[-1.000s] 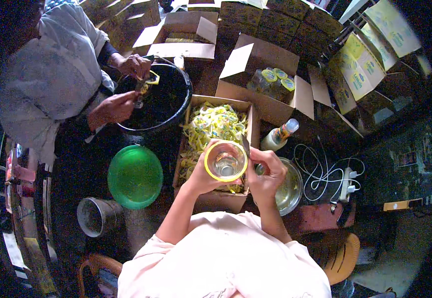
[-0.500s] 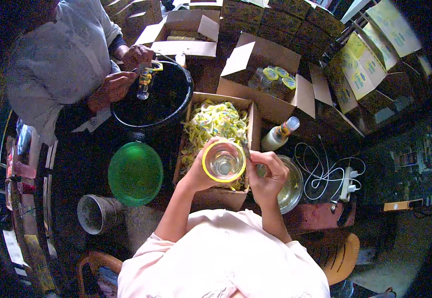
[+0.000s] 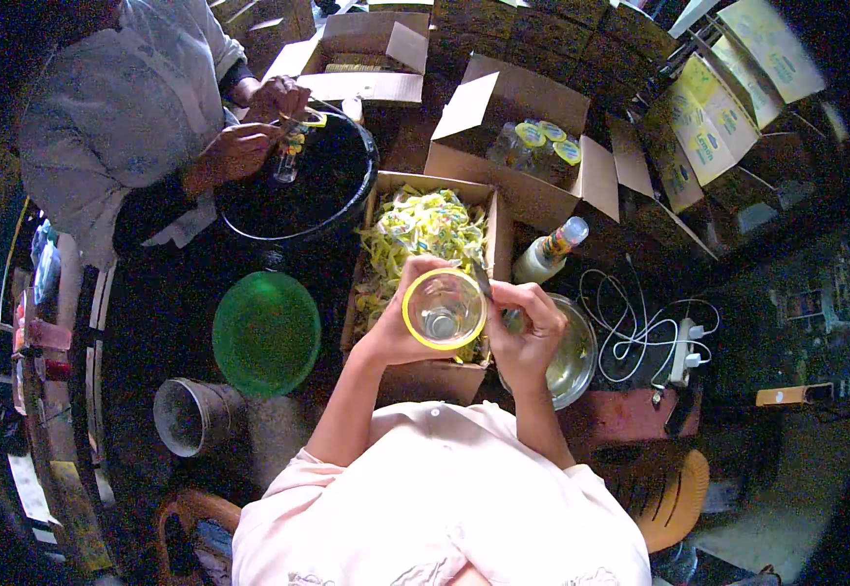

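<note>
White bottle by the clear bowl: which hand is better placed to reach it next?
Probably the right hand: it is nearer the white bottle, though pinching a thin dark tool. The left hand is farther off, holding the yellow-rimmed cup.

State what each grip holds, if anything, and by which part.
The left grip holds a clear, yellow-rimmed cup by its left side. The right grip apparently pinches a thin, dark object beside it; which part is pinched cannot be told.
</note>
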`<state>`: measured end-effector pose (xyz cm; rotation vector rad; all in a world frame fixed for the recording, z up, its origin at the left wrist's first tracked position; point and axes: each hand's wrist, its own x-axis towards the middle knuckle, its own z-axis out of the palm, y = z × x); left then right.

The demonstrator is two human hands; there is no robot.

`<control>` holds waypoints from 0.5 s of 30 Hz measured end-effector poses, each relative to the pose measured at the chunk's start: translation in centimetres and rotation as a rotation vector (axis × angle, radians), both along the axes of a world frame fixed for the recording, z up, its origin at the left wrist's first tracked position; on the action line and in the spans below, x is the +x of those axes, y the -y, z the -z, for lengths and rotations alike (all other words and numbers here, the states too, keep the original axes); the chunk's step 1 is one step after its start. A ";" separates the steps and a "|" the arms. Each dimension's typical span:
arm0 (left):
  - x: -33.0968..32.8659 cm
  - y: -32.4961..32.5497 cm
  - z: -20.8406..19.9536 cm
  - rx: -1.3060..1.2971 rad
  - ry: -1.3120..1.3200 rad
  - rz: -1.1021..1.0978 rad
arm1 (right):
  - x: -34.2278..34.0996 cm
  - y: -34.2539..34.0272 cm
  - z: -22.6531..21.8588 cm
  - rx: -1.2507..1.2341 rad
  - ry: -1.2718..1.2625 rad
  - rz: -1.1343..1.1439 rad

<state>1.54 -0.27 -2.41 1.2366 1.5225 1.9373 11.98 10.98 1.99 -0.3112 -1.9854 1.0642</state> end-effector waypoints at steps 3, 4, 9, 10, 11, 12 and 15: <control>-0.5 -0.3 0.7 0.056 -0.137 -0.029 | 0.2 0.2 0.2 -0.004 -0.040 0.031; -0.4 -0.3 0.6 0.083 -0.016 0.004 | 0.3 0.2 0.1 0.013 -0.029 0.029; -0.4 -0.2 0.4 0.078 0.015 0.049 | 0.4 0.6 -0.2 0.072 -0.005 0.058; -0.2 -0.2 0.4 0.060 0.074 0.069 | 0.3 0.6 -0.3 0.085 -0.022 0.054; -0.1 -0.1 0.3 0.042 0.133 0.089 | 0.2 0.6 -0.3 0.098 -0.039 0.049; -0.2 0.0 0.3 0.030 0.144 0.093 | 0.3 0.6 -0.2 0.098 -0.038 0.050; -0.3 0.3 0.1 -0.030 0.097 0.138 | 0.3 0.2 -0.1 0.061 -0.015 0.010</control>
